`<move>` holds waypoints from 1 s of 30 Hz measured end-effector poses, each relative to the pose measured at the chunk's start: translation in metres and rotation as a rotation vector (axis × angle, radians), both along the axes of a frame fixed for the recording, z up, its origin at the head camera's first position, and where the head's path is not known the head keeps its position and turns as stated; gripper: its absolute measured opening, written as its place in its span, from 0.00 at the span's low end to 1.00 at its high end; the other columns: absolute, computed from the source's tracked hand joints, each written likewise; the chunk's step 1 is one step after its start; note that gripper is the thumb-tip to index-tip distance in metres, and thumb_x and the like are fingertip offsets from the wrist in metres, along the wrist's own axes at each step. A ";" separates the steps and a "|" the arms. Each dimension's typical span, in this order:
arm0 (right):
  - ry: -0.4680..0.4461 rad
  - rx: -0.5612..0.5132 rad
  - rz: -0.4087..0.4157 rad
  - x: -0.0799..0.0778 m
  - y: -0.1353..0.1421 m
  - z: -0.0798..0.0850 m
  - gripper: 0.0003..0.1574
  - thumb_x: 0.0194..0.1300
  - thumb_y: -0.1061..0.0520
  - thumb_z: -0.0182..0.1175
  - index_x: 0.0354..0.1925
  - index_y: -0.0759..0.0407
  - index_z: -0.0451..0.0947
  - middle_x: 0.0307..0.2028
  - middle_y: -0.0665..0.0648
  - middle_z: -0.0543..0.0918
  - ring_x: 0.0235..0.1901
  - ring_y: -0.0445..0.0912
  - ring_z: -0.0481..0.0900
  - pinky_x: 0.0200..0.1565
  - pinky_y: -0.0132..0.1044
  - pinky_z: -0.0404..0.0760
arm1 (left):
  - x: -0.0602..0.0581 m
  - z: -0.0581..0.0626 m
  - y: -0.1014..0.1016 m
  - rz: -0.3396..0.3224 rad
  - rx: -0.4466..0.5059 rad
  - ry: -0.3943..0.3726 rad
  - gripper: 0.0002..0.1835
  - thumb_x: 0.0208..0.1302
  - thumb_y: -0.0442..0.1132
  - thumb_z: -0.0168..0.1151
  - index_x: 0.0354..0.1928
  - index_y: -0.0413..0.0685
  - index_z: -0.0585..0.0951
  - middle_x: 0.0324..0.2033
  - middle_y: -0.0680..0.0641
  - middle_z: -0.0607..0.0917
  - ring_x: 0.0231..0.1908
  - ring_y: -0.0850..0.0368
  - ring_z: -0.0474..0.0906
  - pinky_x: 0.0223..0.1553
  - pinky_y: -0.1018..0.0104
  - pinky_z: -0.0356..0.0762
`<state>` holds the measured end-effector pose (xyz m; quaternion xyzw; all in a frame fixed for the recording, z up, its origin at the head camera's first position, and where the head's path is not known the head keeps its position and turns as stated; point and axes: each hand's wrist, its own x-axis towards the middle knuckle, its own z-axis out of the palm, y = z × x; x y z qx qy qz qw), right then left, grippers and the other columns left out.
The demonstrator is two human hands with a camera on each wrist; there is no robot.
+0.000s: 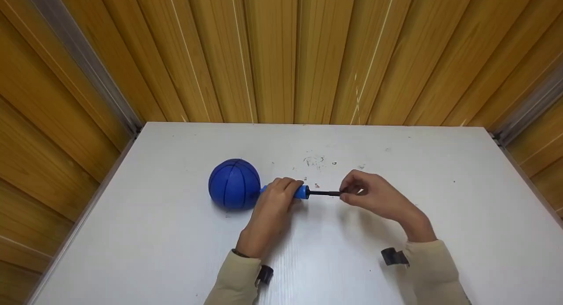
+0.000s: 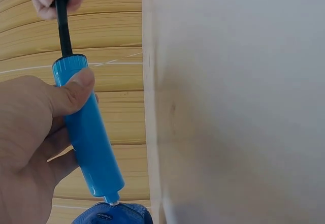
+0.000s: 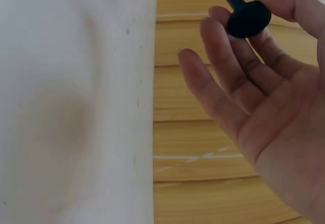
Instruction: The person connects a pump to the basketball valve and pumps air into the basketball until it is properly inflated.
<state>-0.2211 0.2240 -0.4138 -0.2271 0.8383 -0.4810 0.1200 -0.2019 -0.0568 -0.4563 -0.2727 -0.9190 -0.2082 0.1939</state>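
A blue ball [image 1: 234, 184] with dark seams sits on the white table. My left hand [image 1: 273, 200] grips the blue barrel of a hand pump [image 2: 94, 137], thumb on one side and fingers curled round the other. At its lower end in the left wrist view, the pump's nozzle meets the ball [image 2: 114, 215]. The black plunger rod [image 1: 324, 193] stands drawn out of the barrel to the right. At the rod's end my right hand [image 1: 374, 195] pinches the round black handle [image 3: 249, 19] between thumb and fingers; the other fingers are spread loosely.
The white table [image 1: 132, 234] spreads under both hands, with small dark marks [image 1: 314, 160] behind the pump. Wood-patterned panels [image 1: 272, 54] rise along its back edge and at the sides. Each sleeve carries a black strap or mount [image 1: 394, 256] at the wrist.
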 end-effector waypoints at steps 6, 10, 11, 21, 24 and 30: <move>-0.055 0.027 -0.018 0.002 0.027 0.014 0.12 0.70 0.56 0.72 0.48 0.60 0.83 0.40 0.57 0.87 0.42 0.50 0.85 0.47 0.35 0.81 | 0.000 0.001 0.000 0.013 0.013 -0.020 0.20 0.66 0.37 0.75 0.58 0.42 0.85 0.48 0.46 0.84 0.49 0.50 0.80 0.52 0.57 0.82; -0.091 0.018 -0.021 0.003 0.032 0.017 0.15 0.71 0.53 0.72 0.50 0.59 0.83 0.44 0.59 0.88 0.45 0.54 0.87 0.49 0.36 0.82 | 0.000 0.001 0.000 0.016 0.022 -0.034 0.19 0.67 0.38 0.75 0.58 0.43 0.85 0.55 0.45 0.85 0.56 0.48 0.81 0.60 0.55 0.80; -0.093 0.014 -0.023 0.003 0.033 0.017 0.16 0.71 0.53 0.72 0.51 0.60 0.84 0.45 0.59 0.88 0.45 0.55 0.88 0.49 0.36 0.82 | 0.000 0.000 0.000 0.018 0.023 -0.031 0.19 0.67 0.39 0.75 0.58 0.42 0.85 0.55 0.45 0.86 0.57 0.48 0.82 0.62 0.54 0.79; -0.121 0.005 -0.167 0.002 0.030 0.018 0.23 0.67 0.54 0.76 0.54 0.65 0.82 0.42 0.59 0.89 0.44 0.60 0.90 0.49 0.40 0.85 | -0.001 -0.001 -0.001 0.001 0.041 -0.004 0.20 0.69 0.40 0.74 0.58 0.39 0.84 0.49 0.45 0.88 0.50 0.48 0.84 0.56 0.54 0.82; -0.129 -0.013 -0.205 0.002 0.027 0.016 0.23 0.67 0.55 0.75 0.52 0.69 0.82 0.40 0.60 0.89 0.42 0.59 0.90 0.47 0.41 0.87 | 0.000 -0.001 -0.001 0.004 0.046 -0.011 0.20 0.69 0.39 0.74 0.59 0.39 0.84 0.49 0.44 0.88 0.51 0.48 0.84 0.55 0.54 0.83; -0.094 -0.005 -0.219 -0.001 0.006 0.005 0.18 0.66 0.57 0.76 0.48 0.67 0.84 0.36 0.57 0.90 0.41 0.60 0.89 0.44 0.41 0.86 | 0.000 -0.003 0.000 0.013 0.041 -0.002 0.19 0.67 0.38 0.75 0.57 0.38 0.85 0.48 0.44 0.88 0.49 0.47 0.84 0.53 0.53 0.83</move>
